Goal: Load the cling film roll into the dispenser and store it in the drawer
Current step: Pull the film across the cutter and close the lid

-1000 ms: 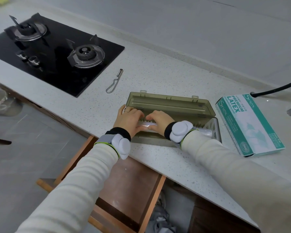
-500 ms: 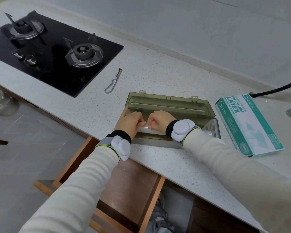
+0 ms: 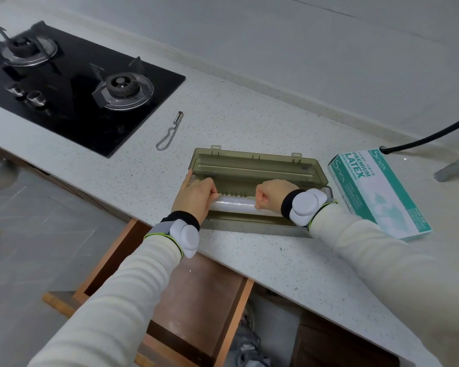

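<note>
So the countertop (image 3: pixel 249 107) still has the drawer (image 3: pixel 196 300) hanging open underneath, and the dispenser (image 3: pixel 257 168) sits on it with its lid flipped back. Big change from a second ago: both hands were bunched at the middle, now they've slid apart along the cling film roll (image 3: pixel 233 203). Left hand (image 3: pixel 194 198) and right hand (image 3: pixel 272 194) are each curled, pinching near the film's edge, looks like they're spreading it flat. Roll's seated in the tray, so closing up comes next I'd guess.

Both hands (image 3: pixel 196 196) on cling film roll (image 3: pixel 233 204), open dispenser (image 3: pixel 255 168)
</note>
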A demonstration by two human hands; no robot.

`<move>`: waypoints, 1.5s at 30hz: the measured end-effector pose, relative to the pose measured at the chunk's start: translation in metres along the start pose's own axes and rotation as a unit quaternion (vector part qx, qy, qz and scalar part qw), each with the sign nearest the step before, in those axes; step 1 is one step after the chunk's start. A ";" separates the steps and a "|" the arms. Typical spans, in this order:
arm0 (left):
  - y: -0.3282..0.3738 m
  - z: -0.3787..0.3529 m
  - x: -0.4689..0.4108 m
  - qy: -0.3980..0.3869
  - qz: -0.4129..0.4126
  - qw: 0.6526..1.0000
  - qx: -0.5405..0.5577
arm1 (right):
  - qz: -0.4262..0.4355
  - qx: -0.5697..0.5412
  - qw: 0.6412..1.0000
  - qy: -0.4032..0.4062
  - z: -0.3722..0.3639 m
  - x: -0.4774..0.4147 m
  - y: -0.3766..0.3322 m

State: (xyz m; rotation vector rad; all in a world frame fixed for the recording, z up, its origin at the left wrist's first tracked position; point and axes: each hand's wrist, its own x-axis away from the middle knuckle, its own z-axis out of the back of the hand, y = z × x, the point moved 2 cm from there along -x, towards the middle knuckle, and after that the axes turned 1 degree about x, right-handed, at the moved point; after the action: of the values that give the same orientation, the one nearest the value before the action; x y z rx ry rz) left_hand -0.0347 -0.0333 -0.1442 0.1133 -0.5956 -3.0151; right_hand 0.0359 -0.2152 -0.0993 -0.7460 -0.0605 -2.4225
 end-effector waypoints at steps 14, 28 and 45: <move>0.001 -0.002 0.001 0.012 0.007 1.000 -0.004 | -0.061 -0.008 0.998 0.024 0.002 0.037 0.049; 0.002 -0.001 0.002 0.013 0.006 1.000 -0.011 | -0.051 -0.068 0.995 0.058 -0.006 0.041 0.067; 0.000 -0.004 0.002 0.029 -0.001 1.000 -0.003 | -0.036 0.027 0.997 0.059 -0.014 0.044 0.093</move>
State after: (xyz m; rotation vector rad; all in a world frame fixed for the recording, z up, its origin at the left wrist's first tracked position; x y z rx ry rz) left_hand -0.0365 -0.0345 -0.1479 0.2002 -0.5803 -3.0041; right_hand 0.0519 -0.3176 -0.0995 -0.5837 -0.1064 -2.5172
